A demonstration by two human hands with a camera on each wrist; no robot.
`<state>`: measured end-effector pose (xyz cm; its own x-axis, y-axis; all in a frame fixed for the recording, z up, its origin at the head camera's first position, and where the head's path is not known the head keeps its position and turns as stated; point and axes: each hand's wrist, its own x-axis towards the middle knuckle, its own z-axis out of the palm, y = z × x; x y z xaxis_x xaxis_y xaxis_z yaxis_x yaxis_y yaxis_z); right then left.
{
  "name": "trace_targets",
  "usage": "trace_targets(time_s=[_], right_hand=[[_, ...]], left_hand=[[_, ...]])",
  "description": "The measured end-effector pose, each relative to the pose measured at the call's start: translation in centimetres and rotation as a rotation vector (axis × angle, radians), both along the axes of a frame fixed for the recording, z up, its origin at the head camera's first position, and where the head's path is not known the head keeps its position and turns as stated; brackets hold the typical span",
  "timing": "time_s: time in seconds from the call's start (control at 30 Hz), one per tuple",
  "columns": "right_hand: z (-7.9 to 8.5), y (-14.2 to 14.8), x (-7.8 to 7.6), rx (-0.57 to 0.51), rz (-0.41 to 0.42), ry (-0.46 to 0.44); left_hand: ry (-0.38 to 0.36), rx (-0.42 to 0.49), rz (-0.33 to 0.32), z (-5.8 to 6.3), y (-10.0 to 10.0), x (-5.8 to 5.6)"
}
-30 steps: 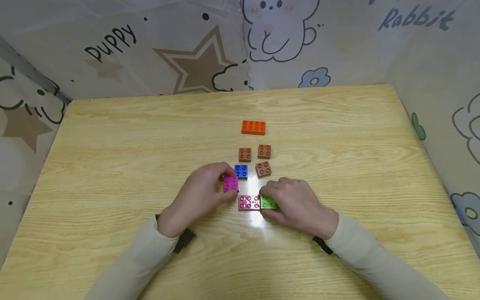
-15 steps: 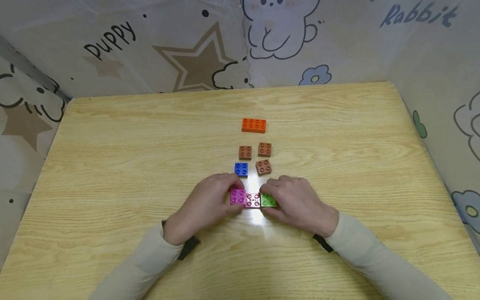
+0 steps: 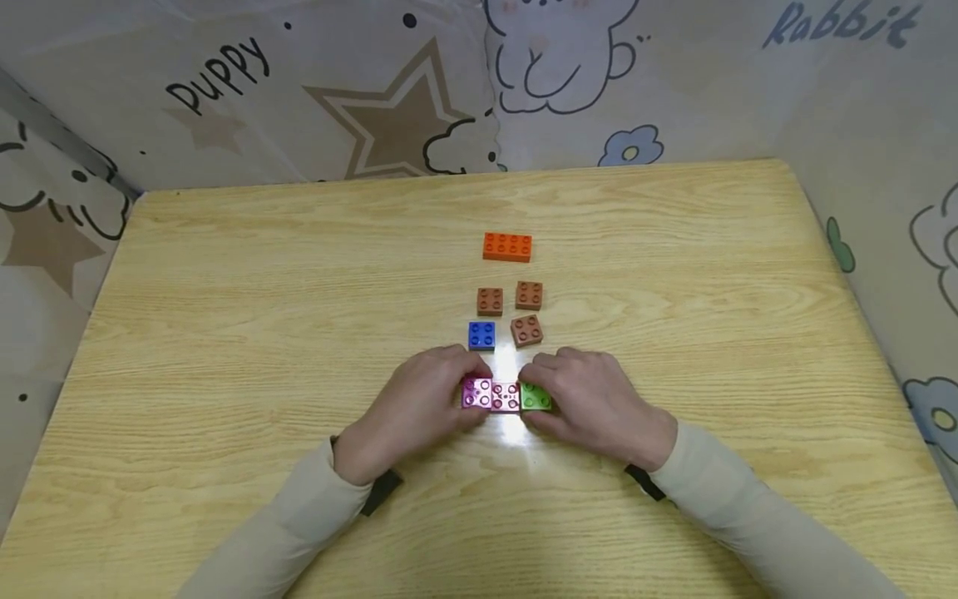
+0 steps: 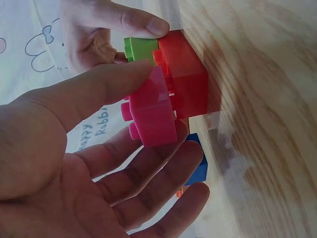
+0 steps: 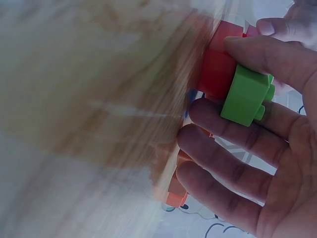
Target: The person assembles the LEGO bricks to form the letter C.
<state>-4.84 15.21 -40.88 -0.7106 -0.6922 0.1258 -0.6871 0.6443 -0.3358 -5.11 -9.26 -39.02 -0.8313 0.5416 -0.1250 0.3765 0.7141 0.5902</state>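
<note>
A red brick [image 4: 190,74] lies on the table, its middle studs showing between my hands. My left hand [image 3: 419,408] pinches a pink brick [image 4: 153,111] between thumb and fingers over the red brick's left end. In the left wrist view the pink brick sits slightly tilted against the red studs, with a thin gap in places. On the right end is a green brick [image 5: 246,96], which my right hand [image 3: 599,403] holds by its sides. It overhangs the red brick's end a little. Just beyond my left fingertips lies a blue brick [image 3: 482,335].
Behind the blue brick are three brown bricks [image 3: 490,301] in a loose group. Farther back lies a long orange brick [image 3: 507,247]. The wooden table [image 3: 262,291] meets walls covered in printed cartoon sheets [image 3: 554,66].
My left hand has brought the pink brick rightward and toward me, from beside the blue brick onto the red brick's left end. My right hand has stayed on the green brick.
</note>
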Motion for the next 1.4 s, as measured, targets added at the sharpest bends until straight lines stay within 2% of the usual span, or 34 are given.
trace_targets(time_s=[0.2, 0.57, 0.93, 1.13, 1.4], right_hand=[[0.0, 0.0, 0.0, 0.004, -0.001, -0.009], [0.1, 0.0, 0.0, -0.001, -0.005, -0.007], [0.0, -0.1, 0.1, -0.009, 0.000, 0.002], [0.0, -0.1, 0.1, -0.010, -0.006, 0.005], [0.1, -0.1, 0.1, 0.002, -0.013, 0.004]], left_hand=[[0.052, -0.011, -0.024, -0.1, 0.0, 0.0], [0.145, -0.049, -0.025, -0.5, 0.2, 0.2], [0.183, -0.080, -0.019, -1.0, 0.3, 0.5], [0.172, -0.074, -0.017, -1.1, 0.4, 0.4], [0.096, -0.043, 0.009, -1.4, 0.3, 0.3]])
